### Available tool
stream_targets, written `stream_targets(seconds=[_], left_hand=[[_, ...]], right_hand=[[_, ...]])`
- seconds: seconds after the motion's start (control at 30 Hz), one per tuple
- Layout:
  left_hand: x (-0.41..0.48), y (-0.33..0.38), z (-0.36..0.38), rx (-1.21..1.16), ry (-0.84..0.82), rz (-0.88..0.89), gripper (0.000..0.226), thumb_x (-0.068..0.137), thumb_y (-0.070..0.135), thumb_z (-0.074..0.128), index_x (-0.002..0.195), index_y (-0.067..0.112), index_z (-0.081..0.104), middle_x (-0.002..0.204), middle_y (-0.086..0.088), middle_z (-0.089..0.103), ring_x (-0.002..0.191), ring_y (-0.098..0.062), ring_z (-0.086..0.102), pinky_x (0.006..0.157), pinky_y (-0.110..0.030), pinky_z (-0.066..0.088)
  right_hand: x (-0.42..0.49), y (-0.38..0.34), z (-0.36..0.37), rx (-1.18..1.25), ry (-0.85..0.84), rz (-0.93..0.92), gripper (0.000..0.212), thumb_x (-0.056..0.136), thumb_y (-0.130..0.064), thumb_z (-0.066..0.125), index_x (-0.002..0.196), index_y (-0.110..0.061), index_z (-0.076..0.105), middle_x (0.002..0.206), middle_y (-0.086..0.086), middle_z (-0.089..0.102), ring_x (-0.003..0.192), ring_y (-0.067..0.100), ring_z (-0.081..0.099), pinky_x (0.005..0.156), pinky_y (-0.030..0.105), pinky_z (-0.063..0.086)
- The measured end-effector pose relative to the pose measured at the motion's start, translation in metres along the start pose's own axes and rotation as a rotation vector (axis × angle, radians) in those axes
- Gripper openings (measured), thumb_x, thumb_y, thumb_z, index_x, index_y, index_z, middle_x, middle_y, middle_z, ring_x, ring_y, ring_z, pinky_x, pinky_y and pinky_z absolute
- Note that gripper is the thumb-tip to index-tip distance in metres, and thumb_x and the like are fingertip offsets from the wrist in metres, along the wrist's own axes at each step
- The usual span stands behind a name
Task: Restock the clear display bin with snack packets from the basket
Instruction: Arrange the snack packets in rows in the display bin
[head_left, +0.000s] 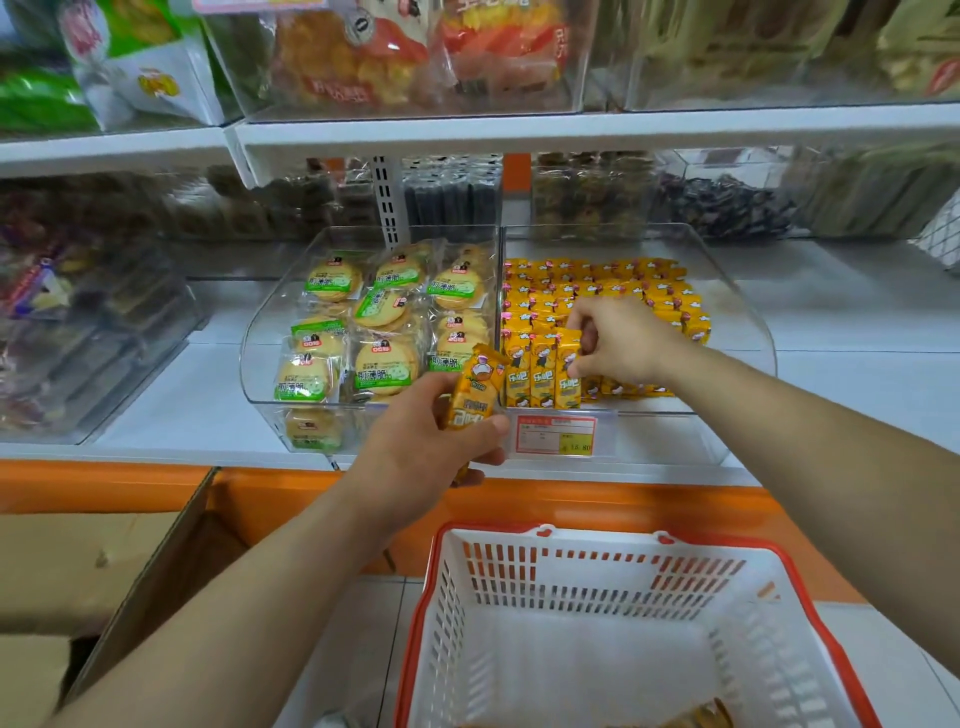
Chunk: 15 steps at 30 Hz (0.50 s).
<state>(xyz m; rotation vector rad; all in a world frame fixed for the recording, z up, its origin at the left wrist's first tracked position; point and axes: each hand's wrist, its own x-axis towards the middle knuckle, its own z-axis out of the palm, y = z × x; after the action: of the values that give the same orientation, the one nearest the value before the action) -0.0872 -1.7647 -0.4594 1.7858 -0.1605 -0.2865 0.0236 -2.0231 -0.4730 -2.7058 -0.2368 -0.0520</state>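
Only one view on my end: the head cam, wide-angle, aimed forward and down. It's right up close to the shelf (519, 130), with the clear display bin (748, 312) mid-frame and the basket (602, 543) at the bottom edge, just below the camera.

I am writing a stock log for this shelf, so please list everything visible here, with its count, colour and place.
clear display bin: one, transparent, two compartments, on the white shelf
yellow snack packets: many, yellow-orange, right compartment
cracker packets: many, clear with green labels, left compartment
price tag: one, red and yellow, bin front
basket: one, white with red rim, below the shelf
cardboard box: one, brown, lower left
snack bags: several, orange, red, green, upper shelf
left hand: holds a spare packet, yellow, before the bin
right hand: pinches the front packet, yellow, right compartment
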Motion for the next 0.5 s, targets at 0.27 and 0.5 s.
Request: stream_targets(seconds=[0.27, 0.5], left_hand=[[-0.003, 0.009, 0.013, -0.035, -0.035, -0.044, 0.032, 0.090, 0.024, 0.075, 0.107, 0.029, 0.049, 0.101, -0.002, 0.073, 0.074, -0.018, 0.077, 0.059, -0.030, 0.062], [-0.010, 0.014, 0.016, 0.003, -0.055, -0.017, 0.041, 0.085, 0.020, 0.079, 0.121, 0.019, 0.060, 0.102, 0.002, 0.074, 0.074, -0.010, 0.074, 0.062, -0.029, 0.062]], right_hand=[[-0.014, -0.008, 0.000, -0.010, -0.001, 0.047, 0.059, 0.076, -0.026, 0.084, 0.122, -0.020, 0.047, 0.083, -0.001, 0.065, 0.082, 0.021, 0.064, 0.069, 0.033, 0.049], [-0.074, -0.034, -0.039, 0.328, 0.249, 0.007, 0.028, 0.087, -0.030, 0.072, 0.112, -0.033, 0.061, 0.086, -0.007, 0.067, 0.073, 0.015, 0.066, 0.065, 0.031, 0.048]])
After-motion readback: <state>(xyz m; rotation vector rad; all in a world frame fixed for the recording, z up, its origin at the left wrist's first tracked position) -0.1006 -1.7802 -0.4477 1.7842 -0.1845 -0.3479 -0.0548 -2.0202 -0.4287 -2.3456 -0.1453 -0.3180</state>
